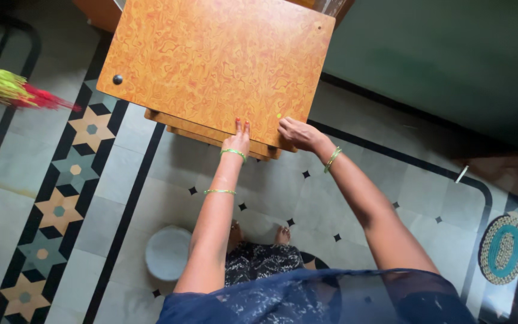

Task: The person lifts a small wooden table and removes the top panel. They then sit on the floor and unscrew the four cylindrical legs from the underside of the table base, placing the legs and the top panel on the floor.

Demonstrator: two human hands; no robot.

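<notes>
An orange wood-patterned table [211, 60] stands before me on the tiled floor. My left hand [238, 139] lies flat against the table's near edge, fingers together and pointing away from me. My right hand [296, 133] rests beside it on the same edge near the right corner, fingers curled over the tabletop rim. Neither hand holds a loose object. Green bangles sit on both wrists.
A white round bowl-like object [168, 252] sits on the floor by my left leg. A green and red broom [13, 90] pokes in at the left. A round woven mat [503, 249] lies at the right. A dark green wall [451, 60] runs behind.
</notes>
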